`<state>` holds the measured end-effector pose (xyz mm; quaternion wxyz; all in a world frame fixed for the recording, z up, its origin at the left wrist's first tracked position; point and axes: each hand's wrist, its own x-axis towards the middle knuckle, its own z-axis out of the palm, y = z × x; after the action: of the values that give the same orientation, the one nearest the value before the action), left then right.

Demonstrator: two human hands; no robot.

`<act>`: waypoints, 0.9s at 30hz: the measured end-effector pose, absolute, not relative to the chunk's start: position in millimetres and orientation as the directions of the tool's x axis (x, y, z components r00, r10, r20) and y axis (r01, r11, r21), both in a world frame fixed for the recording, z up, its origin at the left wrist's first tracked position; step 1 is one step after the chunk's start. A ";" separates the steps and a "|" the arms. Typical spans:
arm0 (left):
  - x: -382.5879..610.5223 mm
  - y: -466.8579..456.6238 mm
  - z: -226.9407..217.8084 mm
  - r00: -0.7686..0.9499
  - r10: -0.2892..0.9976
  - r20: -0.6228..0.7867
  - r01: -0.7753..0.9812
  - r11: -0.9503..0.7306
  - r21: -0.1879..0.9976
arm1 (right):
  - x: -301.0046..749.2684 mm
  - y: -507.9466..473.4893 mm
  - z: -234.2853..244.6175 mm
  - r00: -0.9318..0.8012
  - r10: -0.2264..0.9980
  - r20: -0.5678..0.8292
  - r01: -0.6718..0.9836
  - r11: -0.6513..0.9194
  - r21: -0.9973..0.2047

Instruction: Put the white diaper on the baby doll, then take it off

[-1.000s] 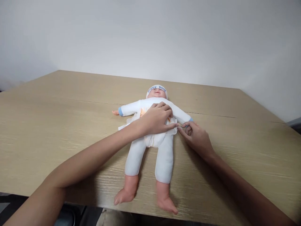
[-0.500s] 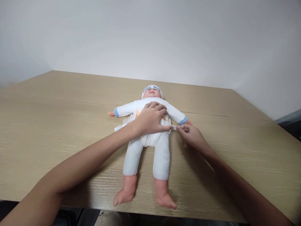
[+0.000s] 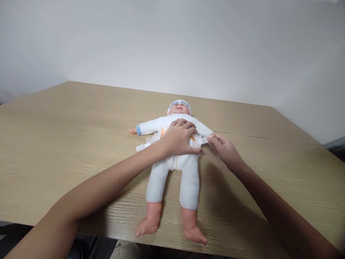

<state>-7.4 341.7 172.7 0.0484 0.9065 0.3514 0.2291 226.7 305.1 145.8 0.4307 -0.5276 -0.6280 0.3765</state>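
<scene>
A baby doll (image 3: 190,187) in white clothes lies on its back, feet toward me, with a white diaper (image 3: 176,162) around its hips. My left hand (image 3: 180,138) rests over the front of the diaper, thumb and fingers spread, hiding most of its printed front. At the doll's side on the right, my right hand (image 3: 221,146) pinches the end of the diaper tab (image 3: 204,140) and holds it out from the waist. Another white tab (image 3: 142,146) sticks out on the left. The doll's hand on the right is hidden behind my right hand.
A wooden table (image 3: 67,144) carries the doll, with a thin seam across it. Beyond its far edge rises a plain pale wall (image 3: 172,46). The table's near edge runs just below the doll's feet.
My right hand has lifted the tab up and away from the diaper, so more of it shows. My left hand stays on the diaper. The whole view has shifted slightly.
</scene>
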 end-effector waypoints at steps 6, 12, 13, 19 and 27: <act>-6.1 338.6 175.0 0.618 0.683 0.389 0.631 -0.726 0.273 | 185.2 324.5 154.3 -0.195 0.972 0.128 0.332 0.188 -0.925; -6.0 339.1 173.6 0.606 0.692 0.392 0.619 -0.720 0.314 | 178.2 309.9 144.3 -0.143 0.965 0.220 0.330 0.256 -0.909; -6.5 339.7 172.9 0.611 0.689 0.389 0.613 -0.723 0.318 | 179.4 303.9 142.1 -0.115 0.951 0.287 0.371 0.309 -0.876; -12.6 341.6 174.1 0.627 0.672 0.395 0.549 -0.740 0.389 | 188.5 275.9 131.1 -0.205 0.784 0.586 0.543 0.589 -0.598; -73.4 338.9 158.8 0.440 0.713 0.546 0.328 -0.694 0.641 | 191.6 274.4 118.2 -0.317 0.752 0.578 0.545 0.643 -0.538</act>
<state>-73.4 338.9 158.8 0.2276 0.8174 0.3183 0.4228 191.6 274.4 118.2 0.4222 -0.4041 -0.8021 0.1227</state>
